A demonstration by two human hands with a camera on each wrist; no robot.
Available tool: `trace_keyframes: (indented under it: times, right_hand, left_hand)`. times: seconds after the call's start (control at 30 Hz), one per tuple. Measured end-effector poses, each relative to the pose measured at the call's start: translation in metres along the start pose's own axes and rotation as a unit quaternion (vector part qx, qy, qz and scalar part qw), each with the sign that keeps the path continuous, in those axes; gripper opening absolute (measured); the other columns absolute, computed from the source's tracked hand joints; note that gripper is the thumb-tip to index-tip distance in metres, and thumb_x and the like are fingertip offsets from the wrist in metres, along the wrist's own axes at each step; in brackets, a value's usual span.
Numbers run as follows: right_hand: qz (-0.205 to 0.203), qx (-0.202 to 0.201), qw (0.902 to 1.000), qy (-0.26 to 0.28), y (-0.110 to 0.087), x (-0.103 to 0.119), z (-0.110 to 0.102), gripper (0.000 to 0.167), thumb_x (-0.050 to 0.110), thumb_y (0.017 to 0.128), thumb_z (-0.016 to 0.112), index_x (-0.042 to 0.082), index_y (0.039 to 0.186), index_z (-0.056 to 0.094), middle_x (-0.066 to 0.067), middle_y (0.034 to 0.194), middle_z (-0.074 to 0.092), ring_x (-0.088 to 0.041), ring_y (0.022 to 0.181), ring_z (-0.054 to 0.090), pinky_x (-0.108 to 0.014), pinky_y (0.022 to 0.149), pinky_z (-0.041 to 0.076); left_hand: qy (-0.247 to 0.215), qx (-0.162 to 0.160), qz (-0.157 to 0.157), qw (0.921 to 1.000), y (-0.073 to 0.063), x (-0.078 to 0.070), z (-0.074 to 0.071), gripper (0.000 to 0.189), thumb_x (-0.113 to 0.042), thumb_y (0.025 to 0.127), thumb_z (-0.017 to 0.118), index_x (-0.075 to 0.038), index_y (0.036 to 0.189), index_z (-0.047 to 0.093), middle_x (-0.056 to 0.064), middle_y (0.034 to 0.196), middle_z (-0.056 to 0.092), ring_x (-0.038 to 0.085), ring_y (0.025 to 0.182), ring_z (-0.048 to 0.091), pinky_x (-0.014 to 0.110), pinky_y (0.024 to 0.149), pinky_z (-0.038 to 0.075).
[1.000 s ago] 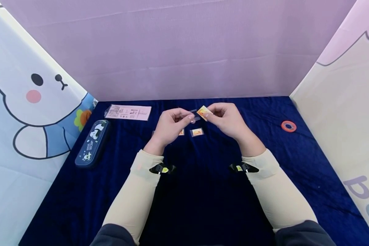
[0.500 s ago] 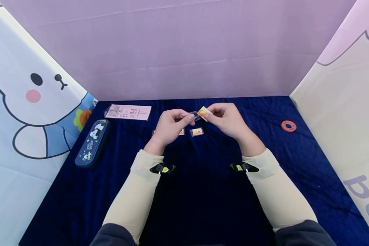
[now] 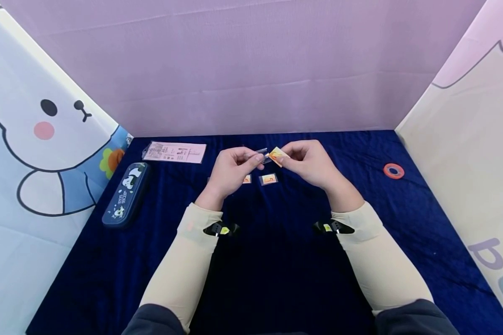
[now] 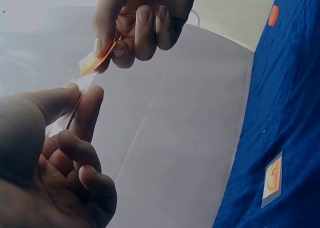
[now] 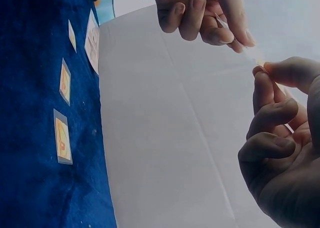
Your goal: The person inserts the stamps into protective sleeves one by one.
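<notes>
Between thumb and fingers, my left hand pinches a small clear plastic sleeve. My right hand pinches a yellow and orange postage stamp by its right side. In the left wrist view the stamp shows a toothed edge and slants down to the sleeve's near end. The stamp's corner overlaps the sleeve's edge in the head view. Below the hands, a sleeved stamp lies flat on the blue cloth. Another sleeved stamp is partly hidden behind my left hand.
Three small cards in a row, the nearest a sleeved stamp, show in the right wrist view. A pink printed packet lies at the back left, above a dark blue pencil case. An orange-red ring lies on the right.
The stamp's corner has come up to the sleeve's edge, and the sleeve has tilted slightly in my left fingers. Both hands stay nearly in place.
</notes>
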State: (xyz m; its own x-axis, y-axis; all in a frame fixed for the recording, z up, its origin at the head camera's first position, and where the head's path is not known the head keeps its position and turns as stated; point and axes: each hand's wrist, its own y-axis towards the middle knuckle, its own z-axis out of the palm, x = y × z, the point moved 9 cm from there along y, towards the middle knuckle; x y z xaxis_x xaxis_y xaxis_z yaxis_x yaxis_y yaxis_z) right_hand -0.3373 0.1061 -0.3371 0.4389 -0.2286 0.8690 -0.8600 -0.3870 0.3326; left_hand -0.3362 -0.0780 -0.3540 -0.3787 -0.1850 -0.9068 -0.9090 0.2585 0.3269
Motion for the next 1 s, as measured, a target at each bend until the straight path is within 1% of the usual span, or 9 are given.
trace_keyframes:
  times: [0.1, 0.23, 0.33, 0.43, 0.53, 0.63, 0.8, 0.93, 1.0]
  right_hand:
    - [0.001, 0.006, 1.0000, -0.006, -0.0001, -0.0015, 0.0007, 0.009, 0.012, 0.097, 0.077, 0.003, 0.099, 0.080, -0.010, 0.082, 0.071, -0.016, 0.062, 0.054, -0.027, 0.057, 0.044]
    - [0.005, 0.015, 0.9997, -0.017, -0.0001, -0.0049, 0.0010, 0.011, 0.015, 0.098, 0.077, 0.005, 0.099, 0.080, -0.008, 0.082, 0.072, -0.017, 0.063, 0.055, -0.028, 0.057, 0.045]
    - [0.007, 0.020, 0.9996, -0.019, 0.0001, -0.0072, 0.0010, 0.011, 0.015, 0.099, 0.075, 0.005, 0.100, 0.080, -0.010, 0.086, 0.073, -0.018, 0.066, 0.056, -0.028, 0.060, 0.047]
    - [0.006, 0.026, 0.9995, -0.016, 0.0002, -0.0086, 0.0014, 0.012, 0.014, 0.100, 0.074, 0.004, 0.101, 0.080, -0.013, 0.090, 0.074, -0.018, 0.067, 0.057, -0.028, 0.062, 0.048]
    - [0.002, 0.029, 0.9995, -0.010, -0.0002, -0.0087, 0.0017, 0.013, 0.013, 0.100, 0.072, 0.003, 0.102, 0.080, -0.014, 0.093, 0.074, -0.017, 0.068, 0.057, -0.028, 0.063, 0.049]
    - [-0.004, 0.028, 0.9996, -0.008, -0.0005, -0.0083, 0.0014, 0.013, 0.013, 0.100, 0.072, 0.003, 0.102, 0.080, -0.013, 0.092, 0.074, -0.017, 0.067, 0.056, -0.027, 0.062, 0.048]
    - [-0.010, 0.030, 0.9995, -0.004, -0.0001, -0.0079, 0.0014, 0.010, 0.016, 0.099, 0.075, 0.007, 0.098, 0.081, -0.013, 0.085, 0.071, -0.017, 0.061, 0.050, -0.029, 0.057, 0.043]
    - [-0.005, 0.029, 0.9995, -0.007, -0.0001, -0.0089, 0.0012, 0.010, 0.017, 0.099, 0.076, 0.009, 0.097, 0.081, -0.015, 0.086, 0.071, -0.017, 0.061, 0.051, -0.029, 0.057, 0.043]
    - [-0.001, 0.026, 0.9996, -0.012, -0.0003, -0.0099, 0.0004, 0.011, 0.018, 0.099, 0.076, 0.009, 0.097, 0.081, -0.016, 0.087, 0.072, -0.017, 0.061, 0.051, -0.029, 0.057, 0.043]
  left_hand:
    - [-0.006, -0.006, -0.002, 1.0000, 0.0002, 0.0001, -0.0006, 0.015, -0.019, 0.100, 0.075, -0.005, 0.101, 0.079, 0.005, 0.081, 0.078, 0.024, 0.086, 0.074, 0.027, 0.070, 0.052]
    - [-0.006, -0.008, -0.002, 0.9999, 0.0002, -0.0014, -0.0009, 0.015, -0.019, 0.100, 0.075, -0.004, 0.101, 0.079, 0.006, 0.081, 0.078, 0.021, 0.083, 0.074, 0.027, 0.067, 0.051]
    - [0.003, -0.001, -0.005, 1.0000, 0.0002, -0.0009, 0.0003, 0.018, -0.020, 0.100, 0.075, -0.003, 0.101, 0.079, 0.005, 0.082, 0.078, 0.017, 0.075, 0.068, 0.026, 0.060, 0.045]
    - [0.013, 0.011, -0.009, 0.9998, -0.0004, -0.0001, 0.0030, 0.021, -0.022, 0.101, 0.074, -0.002, 0.102, 0.079, 0.003, 0.084, 0.078, 0.015, 0.064, 0.057, 0.026, 0.054, 0.037]
    - [0.016, 0.020, -0.011, 0.9996, -0.0012, 0.0000, 0.0052, 0.021, -0.023, 0.101, 0.074, -0.003, 0.102, 0.079, 0.002, 0.085, 0.078, 0.015, 0.060, 0.050, 0.027, 0.052, 0.033]
    - [0.015, 0.019, -0.012, 0.9996, -0.0013, 0.0006, 0.0059, 0.019, -0.023, 0.101, 0.074, -0.005, 0.102, 0.080, 0.003, 0.084, 0.078, 0.016, 0.062, 0.053, 0.028, 0.053, 0.033]
    - [0.015, 0.011, -0.013, 0.9997, -0.0012, 0.0014, 0.0059, 0.019, -0.023, 0.101, 0.074, -0.006, 0.102, 0.080, 0.003, 0.083, 0.078, 0.016, 0.067, 0.062, 0.027, 0.053, 0.034]
    - [0.010, 0.010, -0.012, 0.9998, -0.0017, 0.0010, 0.0063, 0.016, -0.023, 0.101, 0.074, -0.008, 0.101, 0.080, 0.003, 0.083, 0.078, 0.015, 0.063, 0.058, 0.027, 0.051, 0.032]
    - [0.006, 0.015, -0.011, 0.9998, -0.0020, 0.0009, 0.0072, 0.016, -0.023, 0.101, 0.074, -0.008, 0.101, 0.080, 0.004, 0.084, 0.078, 0.015, 0.059, 0.054, 0.027, 0.050, 0.032]
